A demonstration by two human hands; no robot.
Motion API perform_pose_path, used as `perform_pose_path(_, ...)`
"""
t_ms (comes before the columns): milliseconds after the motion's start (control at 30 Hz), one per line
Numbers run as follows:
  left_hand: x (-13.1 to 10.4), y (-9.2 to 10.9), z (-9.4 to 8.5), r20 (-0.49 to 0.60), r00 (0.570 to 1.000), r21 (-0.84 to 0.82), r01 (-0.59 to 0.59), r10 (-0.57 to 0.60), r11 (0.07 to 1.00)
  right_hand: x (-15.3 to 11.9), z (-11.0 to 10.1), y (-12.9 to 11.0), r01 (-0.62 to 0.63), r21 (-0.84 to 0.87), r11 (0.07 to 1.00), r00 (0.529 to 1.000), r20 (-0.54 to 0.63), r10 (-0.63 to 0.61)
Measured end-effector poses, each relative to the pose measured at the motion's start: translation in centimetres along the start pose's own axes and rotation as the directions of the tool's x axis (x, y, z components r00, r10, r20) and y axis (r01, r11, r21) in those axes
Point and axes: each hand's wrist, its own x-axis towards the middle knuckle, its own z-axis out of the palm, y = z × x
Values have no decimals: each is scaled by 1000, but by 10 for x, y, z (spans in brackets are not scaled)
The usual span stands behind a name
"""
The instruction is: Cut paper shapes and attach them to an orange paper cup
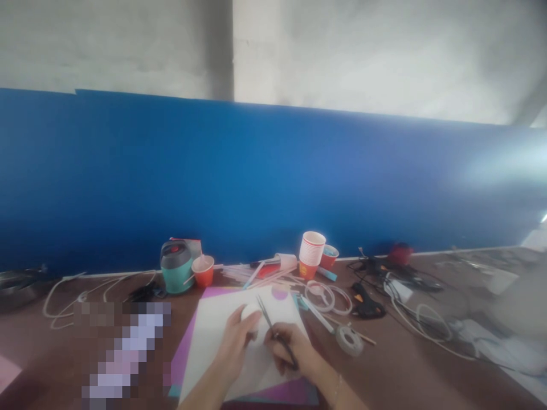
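Scissors (267, 316) sit in the right hand (301, 346), its fingers closed around the dark handles above the white sheet, blades angled away. They should feel light but rigid; the loops are the safe hold, since the narrow tips are likely sharp. Just beside the blades, the left hand (236, 335) pinches a small white piece (250, 312) between thumb and fingers. Its material is too blurred to tell, but it looks light and easily creased, so a gentle grip at the edge suits it. Beneath both hands, the white sheet (204, 347) overlaps a purple sheet (182, 356), both probably flimsy and apt to slide on the brown worktop (410, 364). Farther off, stacked paper cups (311, 259) stand before a blue partition (273, 182).
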Motion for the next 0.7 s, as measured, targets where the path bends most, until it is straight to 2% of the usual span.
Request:
perform_pose_path(133,2,-5,-4,51,998,56,-23,20,998,0,-3,4,-10,-34,999,1000,4,10)
perform_pose_path(267,1,-4,-3,78,996,90,-61,54,994,-4,-1,-3,-45,-18,999,999,-6,45)
perform_pose_path(700,-3,4,3,129,991,45,-45,39,998,-7,1,-11,-8,-35,999,1000,6,8)
